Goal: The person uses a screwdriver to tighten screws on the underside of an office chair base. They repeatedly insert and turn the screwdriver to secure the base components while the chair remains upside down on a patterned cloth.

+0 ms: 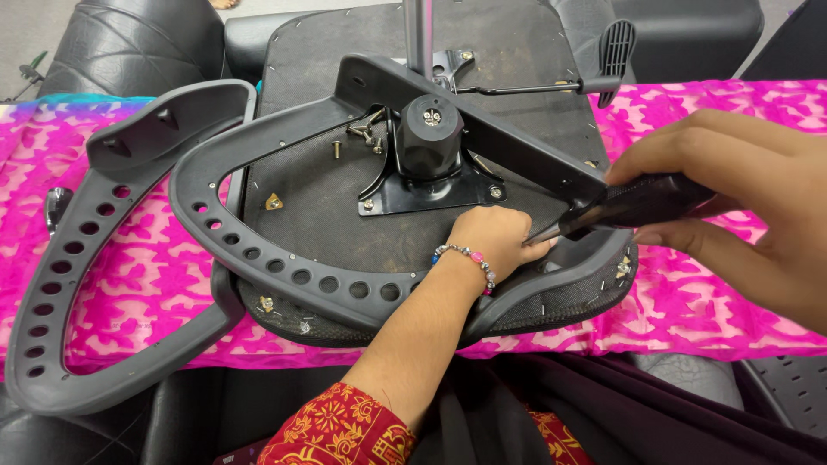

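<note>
Right now right hand (pixel 732 194) wraps the black screwdriver (pixel 633 205) handle — light, stiff, best held there; tip at upturned chair seat (pixel 319 215) on the pink-clothed surface (pixel 146 267). Left hand (pixel 493 241) pinches around the tip — contents hidden.

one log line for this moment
left hand: steadies tip on upturned chair seat | right hand: grips screwdriver | loose screws: beside mount plate

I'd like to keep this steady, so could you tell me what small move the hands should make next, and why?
Probably turn the screwdriver with the right hand: its tip already sits at the left hand, whose fingers pinch at the armrest mount on the seat.
</note>
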